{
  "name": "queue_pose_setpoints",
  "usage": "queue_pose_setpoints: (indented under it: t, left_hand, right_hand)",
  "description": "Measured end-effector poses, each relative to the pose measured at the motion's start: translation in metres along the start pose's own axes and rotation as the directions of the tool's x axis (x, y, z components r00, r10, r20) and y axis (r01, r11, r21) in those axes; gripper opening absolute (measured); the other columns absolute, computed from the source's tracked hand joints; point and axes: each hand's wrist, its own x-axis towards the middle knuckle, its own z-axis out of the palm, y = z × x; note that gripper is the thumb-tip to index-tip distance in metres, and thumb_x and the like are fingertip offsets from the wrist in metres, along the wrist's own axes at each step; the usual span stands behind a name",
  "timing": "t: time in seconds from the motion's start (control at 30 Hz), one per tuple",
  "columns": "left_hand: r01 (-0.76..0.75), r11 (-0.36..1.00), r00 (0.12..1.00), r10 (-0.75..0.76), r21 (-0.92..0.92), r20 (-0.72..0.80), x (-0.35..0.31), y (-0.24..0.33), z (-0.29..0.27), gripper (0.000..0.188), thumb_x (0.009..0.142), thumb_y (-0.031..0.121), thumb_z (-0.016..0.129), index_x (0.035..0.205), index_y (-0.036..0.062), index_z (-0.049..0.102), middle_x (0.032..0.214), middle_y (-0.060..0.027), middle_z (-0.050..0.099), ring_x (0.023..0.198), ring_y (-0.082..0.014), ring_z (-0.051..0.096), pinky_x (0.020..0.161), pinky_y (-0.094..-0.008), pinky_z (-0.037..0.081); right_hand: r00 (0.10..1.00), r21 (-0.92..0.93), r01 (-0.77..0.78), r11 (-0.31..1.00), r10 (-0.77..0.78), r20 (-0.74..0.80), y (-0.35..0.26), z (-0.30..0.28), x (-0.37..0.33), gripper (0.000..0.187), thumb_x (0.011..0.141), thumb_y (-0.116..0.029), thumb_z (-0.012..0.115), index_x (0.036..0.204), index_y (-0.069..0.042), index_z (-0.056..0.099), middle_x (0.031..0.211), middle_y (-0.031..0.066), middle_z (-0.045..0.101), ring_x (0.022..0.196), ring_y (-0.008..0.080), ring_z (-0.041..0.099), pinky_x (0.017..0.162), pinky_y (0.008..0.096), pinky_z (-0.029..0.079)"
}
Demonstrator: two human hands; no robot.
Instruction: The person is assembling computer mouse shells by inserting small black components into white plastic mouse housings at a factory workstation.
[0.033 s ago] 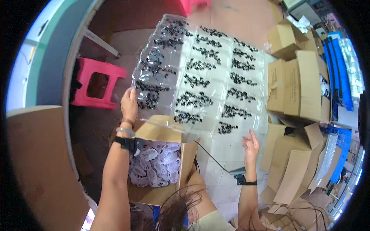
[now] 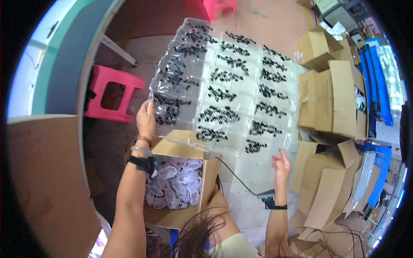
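Observation:
A wide clear plastic tray (image 2: 202, 96) is held up at a tilt over the floor. Its compartments carry many small black pieces (image 2: 219, 115), too small to name, in clumps set in three columns. My left hand (image 2: 146, 116) is closed on the tray's left edge. At the near right corner is my right hand (image 2: 280, 163), its fingers apart and the index finger stretched out; whether it touches the tray I cannot tell. Below the tray, between my arms, an open cardboard box (image 2: 180, 149) holds many clear plastic packs (image 2: 174, 182), their contents not clear.
A pink stool (image 2: 97, 94) stands to the left, and another pink stool (image 2: 211, 8) at the far side. Open cardboard boxes (image 2: 320, 101) line the right, with blue crates (image 2: 378, 81) behind them. A large cardboard panel (image 2: 47, 172) fills the near left.
The whole view has shifted slightly. Both hands and the tray keep nearly the same places relative to each other.

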Motion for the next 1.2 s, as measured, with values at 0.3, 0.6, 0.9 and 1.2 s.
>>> queue_pose_setpoints:
  t: [0.3, 0.6, 0.9, 1.2]
  left_hand:
    - [0.097, 0.991, 0.988, -0.107, -0.088, -0.107, -0.040, 0.020, -0.067, 0.027, 0.088, 0.023, 0.047, 0.101, 0.0020, 0.059, 0.091, -0.0140, 0.062, 0.082, -0.0218, 0.059, 0.073, -0.0315, 0.045]
    - [-0.034, 0.996, 0.967, 0.013, -0.080, -0.254, -0.110, 0.022, -0.074, 0.031, 0.085, 0.027, 0.048, 0.109, 0.0100, 0.057, 0.085, -0.0167, 0.057, 0.080, -0.0339, 0.055, 0.071, -0.0405, 0.044]
    - [-0.222, 0.975, 0.902, 0.208, 0.007, -0.377, -0.027, 0.065, 0.001, 0.026, 0.085, 0.021, 0.048, 0.103, 0.0058, 0.058, 0.091, -0.0195, 0.059, 0.086, -0.0356, 0.055, 0.074, -0.0426, 0.043]
    - [-0.141, 0.972, 0.988, 0.127, -0.185, -0.089, 0.036, 0.024, 0.121, 0.033, 0.086, 0.024, 0.048, 0.108, 0.0020, 0.057, 0.098, -0.0166, 0.061, 0.093, -0.0285, 0.058, 0.081, -0.0341, 0.043]
  right_hand:
    - [0.998, -0.167, 0.062, 0.984, -0.062, 0.000, -0.037, 0.027, -0.021, 0.056, 0.073, -0.012, 0.052, 0.127, 0.001, 0.040, 0.091, 0.0068, 0.052, 0.082, 0.0129, 0.050, 0.070, 0.0240, 0.042]
    - [0.918, 0.025, 0.154, 0.988, -0.152, 0.367, 0.021, 0.003, 0.086, 0.057, 0.078, -0.011, 0.054, 0.131, -0.001, 0.033, 0.096, 0.0044, 0.047, 0.094, 0.0151, 0.047, 0.080, 0.0244, 0.038]
    - [0.894, 0.023, 0.170, 0.985, -0.164, 0.417, -0.014, 0.012, 0.268, 0.039, 0.081, -0.018, 0.055, 0.117, -0.005, 0.048, 0.102, 0.0034, 0.054, 0.089, 0.0118, 0.050, 0.077, 0.0280, 0.040]
    - [0.956, 0.137, 0.115, 0.984, -0.147, 0.254, 0.048, -0.016, 0.273, 0.055, 0.074, -0.006, 0.048, 0.128, -0.005, 0.041, 0.100, 0.0019, 0.054, 0.086, 0.0123, 0.052, 0.074, 0.0251, 0.044]
